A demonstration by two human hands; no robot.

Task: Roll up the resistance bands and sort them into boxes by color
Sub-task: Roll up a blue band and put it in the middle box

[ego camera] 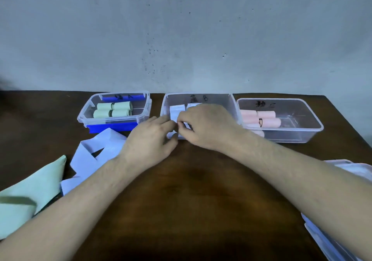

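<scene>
Head view shows both hands, left hand (150, 138) and right hand (205, 126), pinching a pale blue roll (174, 134) between curled fingertips, probably finishing it; next it must go into the middle box (231, 103) just beyond the fingers.

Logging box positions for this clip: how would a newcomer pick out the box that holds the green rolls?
Along the wall edge of the brown table stand three clear boxes in a row. The green box is the leftmost, holding four pale green rolls. Only it has blue clips; the neighbours hold whitish and pink rolls.

Brown table (191, 200): boxes (281, 120), bands (88, 160).
</scene>
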